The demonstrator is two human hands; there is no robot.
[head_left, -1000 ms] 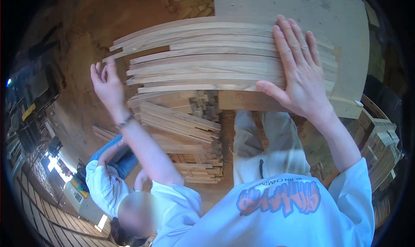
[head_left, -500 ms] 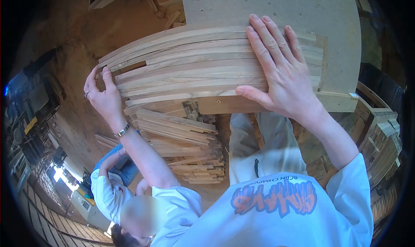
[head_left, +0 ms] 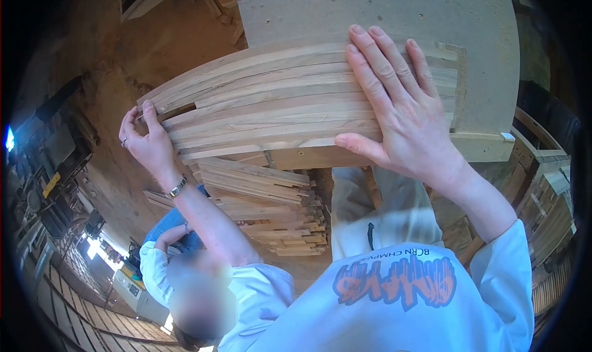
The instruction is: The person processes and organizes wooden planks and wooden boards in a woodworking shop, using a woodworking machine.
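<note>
Long pale wooden strips (head_left: 277, 96) lie side by side on a grey board (head_left: 382, 7), their left ends sticking out past its edge. At those ends, my left hand (head_left: 148, 139) pinches the end of one strip near the far side between thumb and fingers. Beside its thumb a short dark gap shows between two strips. My right hand (head_left: 401, 105) lies flat across the strips toward their right end, fingers spread and thumb out to the left. A wooden rail (head_left: 481, 147) runs along the board's near edge.
Below the board's near edge is a stack of more wooden strips (head_left: 271, 210). Another person (head_left: 157, 278) in a light shirt is at the lower left. Wooden frames (head_left: 533, 148) stand at the right, and machinery (head_left: 61, 148) is at the far left.
The gap between the strips beside my left thumb looks shorter. My left hand still grips at the ends, and my right hand stays flat. The view has shifted slightly.
</note>
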